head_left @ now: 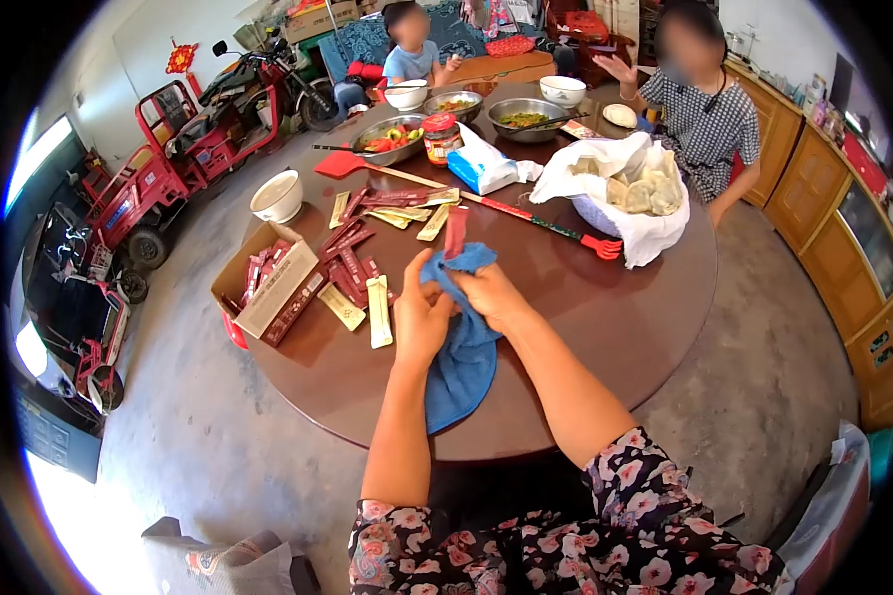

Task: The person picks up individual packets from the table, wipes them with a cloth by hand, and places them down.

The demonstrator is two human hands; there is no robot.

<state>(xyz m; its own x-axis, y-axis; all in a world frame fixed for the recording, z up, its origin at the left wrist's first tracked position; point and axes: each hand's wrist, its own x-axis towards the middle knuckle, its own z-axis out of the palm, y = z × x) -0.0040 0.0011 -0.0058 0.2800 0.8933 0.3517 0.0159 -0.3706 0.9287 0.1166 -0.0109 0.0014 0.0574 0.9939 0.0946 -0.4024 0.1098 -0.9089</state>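
Both hands meet over the near part of the round table, around a blue cloth (463, 362) that hangs down onto the tabletop. My right hand (493, 296) is closed on the cloth's upper part. My left hand (423, 315) is curled against the cloth's left side, its fingertips partly hidden. A red stick sachet (455, 231) stands up out of the bunched cloth; its lower end is hidden. Just left of my hands lie yellow sachets (379, 312) and dark red sachets (350, 270). An opened carton (286, 315) with more red sachets stands farther left.
On the brown table (605, 337) are a white bowl (277, 197), a red spatula (341, 165), a red-ended back scratcher (602, 247), a tissue pack (483, 169), a red-lidded jar (441, 141), metal dishes (526, 121) and a cloth-lined basket of dumplings (645, 192). Two people are across the table.
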